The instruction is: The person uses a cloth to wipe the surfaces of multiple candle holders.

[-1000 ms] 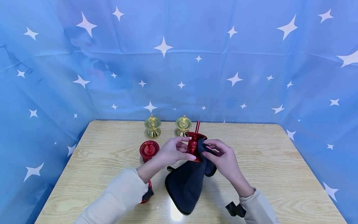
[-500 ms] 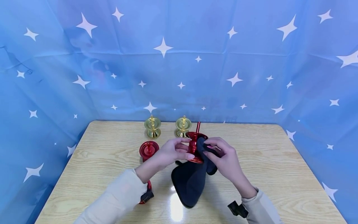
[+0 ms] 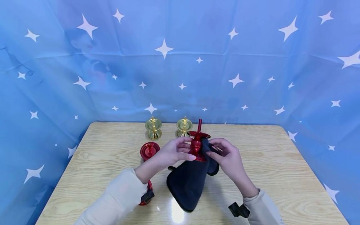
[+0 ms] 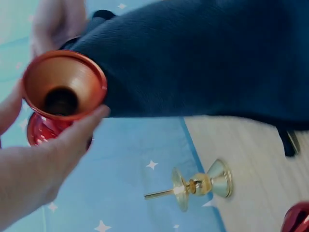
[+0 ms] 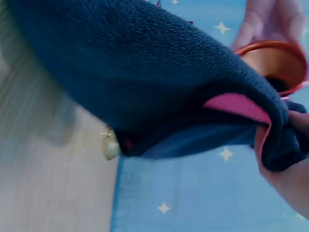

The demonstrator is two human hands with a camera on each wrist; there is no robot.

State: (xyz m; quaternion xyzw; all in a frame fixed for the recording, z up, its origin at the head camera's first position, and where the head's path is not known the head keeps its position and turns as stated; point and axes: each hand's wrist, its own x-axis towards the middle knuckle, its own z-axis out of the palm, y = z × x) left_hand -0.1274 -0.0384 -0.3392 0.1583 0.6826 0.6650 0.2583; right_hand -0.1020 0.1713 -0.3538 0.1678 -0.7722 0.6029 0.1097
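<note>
Raised above the table, a shiny red candlestick (image 3: 196, 145) with a spike on top is gripped by my left hand (image 3: 177, 152), thumb near its base. Its hollow copper-coloured underside (image 4: 79, 79) faces the left wrist camera. My right hand (image 3: 229, 157) pinches a dark navy cloth (image 3: 187, 184) between thumb and fingers, and a fold of it lies against the candlestick's right side. The rest of the cloth hangs down toward the table. A pink patch (image 5: 239, 106) shows inside the fold in the right wrist view.
Two gold candlesticks, a left one (image 3: 153, 125) and a right one (image 3: 184, 125), stand at the table's back. Another red candlestick (image 3: 150, 150) stands behind my left forearm. A further red object (image 3: 149, 187) is partly covered by the left sleeve. A blue star-patterned curtain (image 3: 180, 62) borders the table (image 3: 267, 156).
The red candlestick tilted slightly, then came more upright and a little to the right. My right hand and the cloth shifted slightly right, and the hanging cloth swung right, then back left.
</note>
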